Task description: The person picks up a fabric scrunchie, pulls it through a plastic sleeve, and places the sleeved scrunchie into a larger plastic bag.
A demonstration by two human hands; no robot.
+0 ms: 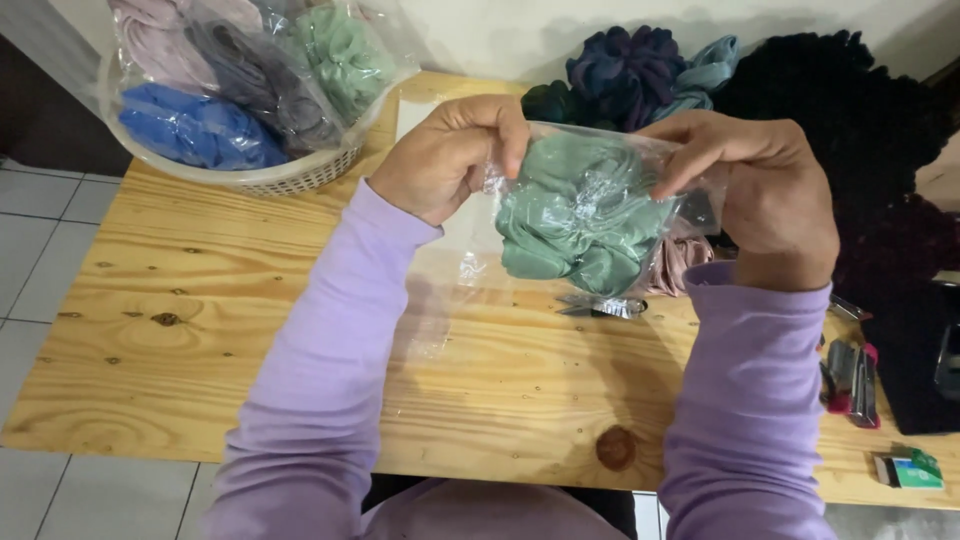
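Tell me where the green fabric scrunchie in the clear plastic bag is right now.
In the head view, the green fabric scrunchie sits inside the clear plastic bag, held above the wooden table between the left hand and right hand, centre frame.

Hands point(450, 155) point(770, 190) grip bagged green scrunchie point(575, 215).

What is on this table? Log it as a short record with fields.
left hand: left hand pinches the top edge of a clear plastic bag
right hand: right hand pinches the bag's other top corner
bag contents: green scrunchie
held where: above the wooden table
far left: white basket of bagged scrunchies
far side: pile of loose scrunchies
right edge: stapler
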